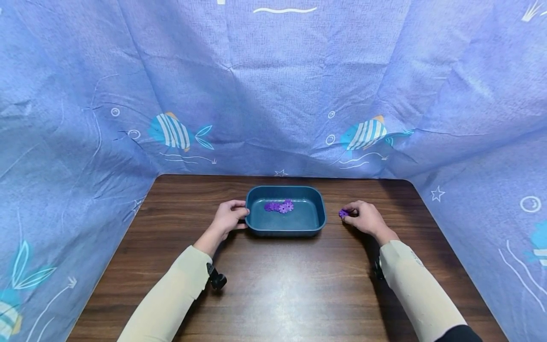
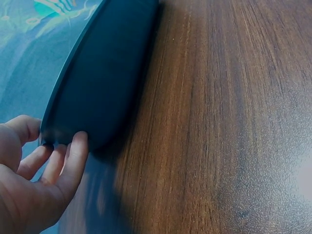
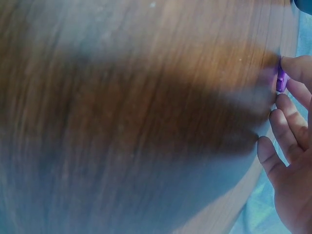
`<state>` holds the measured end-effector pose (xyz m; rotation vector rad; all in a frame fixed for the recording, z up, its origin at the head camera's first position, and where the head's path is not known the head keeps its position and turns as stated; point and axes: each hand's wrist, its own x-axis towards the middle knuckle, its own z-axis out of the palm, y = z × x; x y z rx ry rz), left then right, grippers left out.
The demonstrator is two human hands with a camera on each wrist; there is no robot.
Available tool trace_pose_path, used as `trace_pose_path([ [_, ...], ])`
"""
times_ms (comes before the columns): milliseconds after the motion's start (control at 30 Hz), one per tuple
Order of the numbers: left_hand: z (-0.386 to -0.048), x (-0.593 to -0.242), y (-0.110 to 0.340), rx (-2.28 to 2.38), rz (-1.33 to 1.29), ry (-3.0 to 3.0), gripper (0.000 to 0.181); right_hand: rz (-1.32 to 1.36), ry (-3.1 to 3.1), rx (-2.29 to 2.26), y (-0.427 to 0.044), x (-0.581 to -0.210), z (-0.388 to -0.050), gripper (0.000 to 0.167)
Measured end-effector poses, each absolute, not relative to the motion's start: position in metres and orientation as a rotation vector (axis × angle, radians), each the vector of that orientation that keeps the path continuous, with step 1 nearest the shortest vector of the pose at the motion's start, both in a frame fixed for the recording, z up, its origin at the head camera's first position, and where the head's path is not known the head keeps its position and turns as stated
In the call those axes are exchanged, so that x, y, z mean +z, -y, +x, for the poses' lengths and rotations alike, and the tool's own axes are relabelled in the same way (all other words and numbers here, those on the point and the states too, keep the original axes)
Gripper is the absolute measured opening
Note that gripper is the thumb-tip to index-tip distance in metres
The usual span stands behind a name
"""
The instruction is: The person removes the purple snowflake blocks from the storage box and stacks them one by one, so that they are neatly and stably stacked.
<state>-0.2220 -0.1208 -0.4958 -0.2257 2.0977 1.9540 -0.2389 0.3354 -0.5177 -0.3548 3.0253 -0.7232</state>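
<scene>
A dark teal rectangular tray (image 1: 285, 232) stands near the table's back edge, with several purple flower-shaped pieces (image 1: 283, 207) lying together inside it. At its left end the left hand (image 1: 228, 217) grips the rim, thumb on top and fingers against the outer wall; the left wrist view shows this hand (image 2: 44, 180) on the tray's wall (image 2: 105, 63). To the right of the tray, the right hand (image 1: 366, 218) pinches one purple piece (image 1: 343, 213) between thumb and finger. In the right wrist view that piece (image 3: 282, 80) is between the fingertips of the right hand (image 3: 292, 141), close to the tabletop.
The brown wood-grain table (image 1: 273, 285) extends in front of the tray and to both sides. Behind it hangs a blue cloth (image 1: 273, 95) with fish prints. A small black device (image 1: 217, 280) is strapped at the left wrist, another (image 1: 378, 267) at the right.
</scene>
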Motion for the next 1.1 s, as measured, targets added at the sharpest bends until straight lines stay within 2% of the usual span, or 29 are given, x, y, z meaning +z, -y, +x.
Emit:
trace_pose_path([
  [367, -0.221, -0.495, 0.121, 1.950, -0.234, -2.093, 0.043, -0.384, -2.934, -0.795, -0.339, -0.512, -0.242, 0.031],
  [633, -0.223, -0.492, 0.122, 1.904, -0.233, -2.100, 0.043, -0.461, -2.844, -0.744, -0.338, -0.492, -0.251, 0.030],
  [833, -0.223, -0.487, 0.122, 1.887, -0.252, -2.081, 0.044, -0.550, -2.865, -0.723, -0.321, -0.474, -0.260, 0.033],
  [1100, -0.221, -0.489, 0.122, 1.903, -0.266, -2.074, 0.041, -0.687, -2.917, -0.801, -0.287, -0.453, -0.268, 0.026],
])
